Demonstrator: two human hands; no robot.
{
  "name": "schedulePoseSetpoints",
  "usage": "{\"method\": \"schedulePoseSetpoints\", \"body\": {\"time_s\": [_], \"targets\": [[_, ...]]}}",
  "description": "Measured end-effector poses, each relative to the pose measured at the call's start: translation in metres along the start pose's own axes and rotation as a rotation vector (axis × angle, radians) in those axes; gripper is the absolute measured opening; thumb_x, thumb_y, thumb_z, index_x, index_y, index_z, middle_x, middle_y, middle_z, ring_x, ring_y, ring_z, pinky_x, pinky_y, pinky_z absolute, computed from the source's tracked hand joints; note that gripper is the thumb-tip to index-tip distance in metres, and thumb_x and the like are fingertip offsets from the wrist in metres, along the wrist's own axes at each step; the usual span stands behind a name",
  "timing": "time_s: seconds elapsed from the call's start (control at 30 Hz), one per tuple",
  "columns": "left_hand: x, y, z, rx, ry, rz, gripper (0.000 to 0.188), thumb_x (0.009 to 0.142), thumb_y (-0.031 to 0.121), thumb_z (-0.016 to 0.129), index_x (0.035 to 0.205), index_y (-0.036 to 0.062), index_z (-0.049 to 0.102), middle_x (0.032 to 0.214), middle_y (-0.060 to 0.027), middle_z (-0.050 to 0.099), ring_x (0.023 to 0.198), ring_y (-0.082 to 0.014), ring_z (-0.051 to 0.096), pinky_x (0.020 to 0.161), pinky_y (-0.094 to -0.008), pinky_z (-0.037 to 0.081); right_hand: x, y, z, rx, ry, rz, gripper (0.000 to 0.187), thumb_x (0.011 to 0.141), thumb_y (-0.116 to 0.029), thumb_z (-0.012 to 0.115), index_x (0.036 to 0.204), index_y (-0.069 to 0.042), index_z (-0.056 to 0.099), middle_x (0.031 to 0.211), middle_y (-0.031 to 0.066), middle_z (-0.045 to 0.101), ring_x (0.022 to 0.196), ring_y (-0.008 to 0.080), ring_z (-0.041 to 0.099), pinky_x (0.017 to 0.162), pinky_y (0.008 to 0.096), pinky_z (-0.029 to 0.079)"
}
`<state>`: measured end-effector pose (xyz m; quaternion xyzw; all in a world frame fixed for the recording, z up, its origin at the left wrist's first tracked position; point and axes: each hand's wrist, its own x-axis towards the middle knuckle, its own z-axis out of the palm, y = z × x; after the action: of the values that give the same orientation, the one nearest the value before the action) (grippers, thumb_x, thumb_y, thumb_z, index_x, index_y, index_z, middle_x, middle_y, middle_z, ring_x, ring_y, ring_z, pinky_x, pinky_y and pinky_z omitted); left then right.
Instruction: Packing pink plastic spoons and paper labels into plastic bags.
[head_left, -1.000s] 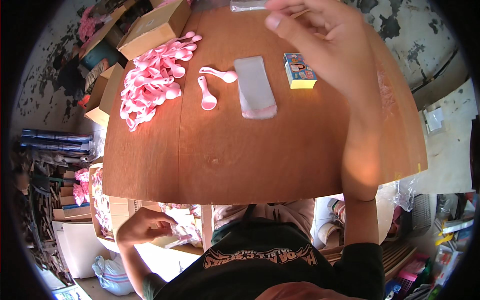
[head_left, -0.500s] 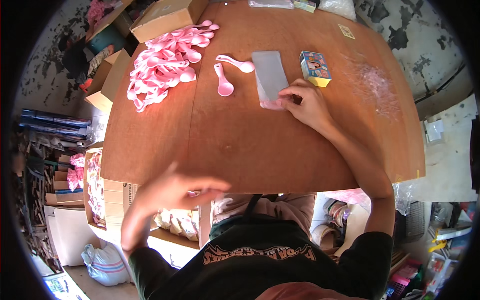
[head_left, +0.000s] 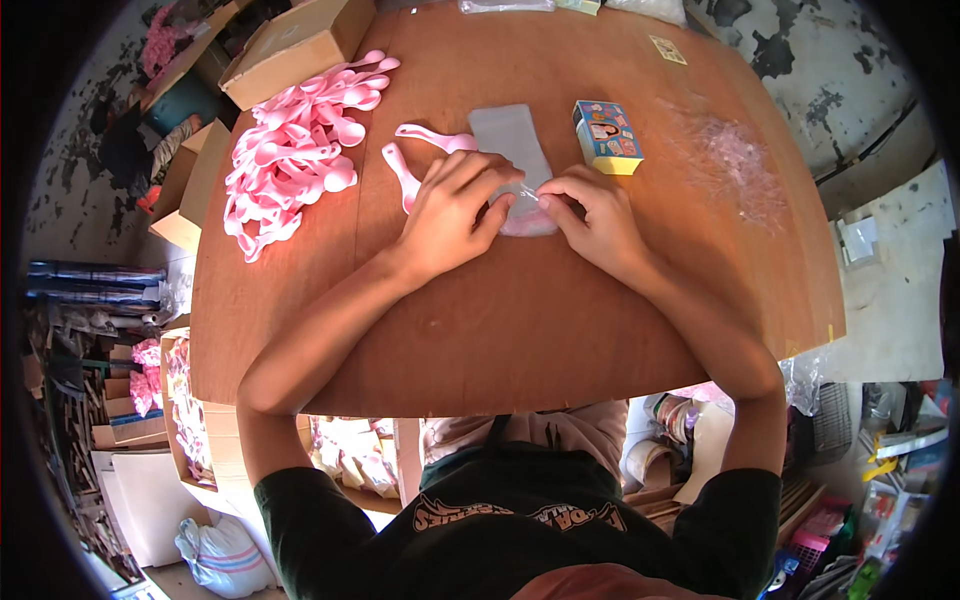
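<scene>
A stack of clear plastic bags (head_left: 510, 135) lies flat on the brown table, with a pinkish lower end. Over that end, my left hand (head_left: 455, 212) and my right hand (head_left: 597, 222) come together, thumbs and fingers closed at the plastic. A bit of shiny film from a clear plastic bag (head_left: 528, 190) shows between the fingertips. How much of it each hand grips is partly hidden. Two pink measuring spoons lie beside the stack: one spoon (head_left: 435, 136) lies across above my left hand, the other spoon (head_left: 400, 172) is partly covered by that hand.
A heap of pink measuring spoons (head_left: 300, 150) lies at the left, by a cardboard box (head_left: 300, 50). Right of the bags stands a small blue and yellow box (head_left: 608, 138). Thin clear pinkish strips (head_left: 740, 160) are piled farther right. Boxes of packed goods (head_left: 350, 455) stand below the table edge.
My left hand has moved up from the near table edge to the bags and meets my right hand there. The view has shifted slightly.
</scene>
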<state>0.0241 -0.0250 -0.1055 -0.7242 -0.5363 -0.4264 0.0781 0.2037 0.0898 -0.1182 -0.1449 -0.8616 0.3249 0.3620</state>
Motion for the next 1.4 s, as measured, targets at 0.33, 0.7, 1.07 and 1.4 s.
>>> {"method": "schedulePoseSetpoints", "body": {"time_s": [0.33,0.7,1.07,1.4], "targets": [[-0.008,-0.021,0.005,-0.074,-0.074,-0.058,0.016,0.077,0.003,0.07,0.093,0.0072,0.069,0.106,-0.0053,0.069,0.106,-0.0255,0.062,0.101,-0.042,0.04,0.007,-0.011,-0.015,-0.229,0.118,-0.227,0.012,0.08,-0.004,0.068,0.092,-0.006,0.068,0.085,0.0078,0.064,0.08,0.0255,0.061,0.068,0.0361,0.046],[-0.001,-0.011,-0.001,-0.041,0.052,-0.054,0.009,0.08,0.003,0.07,0.088,0.0073,0.069,0.083,-0.0033,0.07,0.082,-0.023,0.062,0.085,-0.0356,0.041,0.017,0.021,-0.07,-0.644,0.088,-0.105,0.018,0.081,-0.008,0.068,0.098,-0.004,0.071,0.102,0.0105,0.069,0.094,0.029,0.064,0.088,0.0382,0.046],[-0.007,-0.017,0.004,-0.338,0.086,-0.316,0.027,0.084,0.004,0.069,0.111,0.0034,0.064,0.092,-0.0082,0.073,0.073,-0.0156,0.067,0.062,-0.0272,0.053,0.012,-0.002,-0.065,-0.349,0.543,-0.317,0.009,0.082,-0.002,0.07,0.09,0.0,0.066,0.082,0.0102,0.068,0.074,0.0228,0.06,0.073,0.0355,0.045],[-0.008,-0.014,0.003,-0.257,-0.019,-0.291,0.028,0.082,0.008,0.072,0.109,0.0025,0.065,0.091,-0.0039,0.074,0.09,-0.0186,0.068,0.098,-0.036,0.038,0.004,-0.004,-0.048,-0.058,0.367,-0.351,0.013,0.08,0.002,0.073,0.092,0.002,0.066,0.08,0.0113,0.067,0.07,0.0206,0.059,0.069,0.0308,0.046]]}}
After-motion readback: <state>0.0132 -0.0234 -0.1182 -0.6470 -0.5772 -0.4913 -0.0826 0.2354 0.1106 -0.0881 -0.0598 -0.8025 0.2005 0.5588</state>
